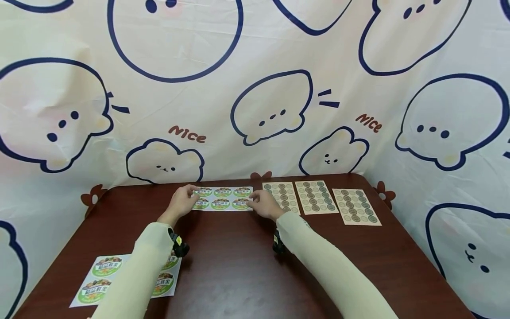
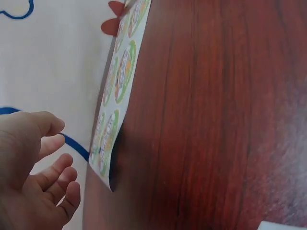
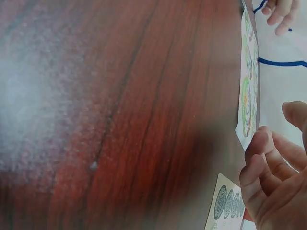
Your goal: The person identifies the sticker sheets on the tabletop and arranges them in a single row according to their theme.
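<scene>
A white sheet of round green fruit-label stickers (image 1: 222,192) lies at the far edge of the table, between my two hands. My left hand (image 1: 181,206) is beside its left end, thumb and fingers loosely bent and apart. In the left wrist view the sticker sheet (image 2: 111,127) has its near corner slightly raised, with a gap to my left hand (image 2: 38,163). At the right end, my right hand (image 1: 266,204) has its fingertips right by the edge. The right wrist view shows the thumb of my right hand (image 3: 278,177) spread away from the fingers near the sheet's corner.
Three cream sheets of small round stickers, the nearest sheet (image 1: 356,207) rightmost, lie right of my right hand. A second fruit-label sheet (image 1: 89,283) lies front left, partly under my left sleeve (image 1: 137,270). Patterned cloth (image 1: 255,53) hangs around the brown table (image 1: 231,266).
</scene>
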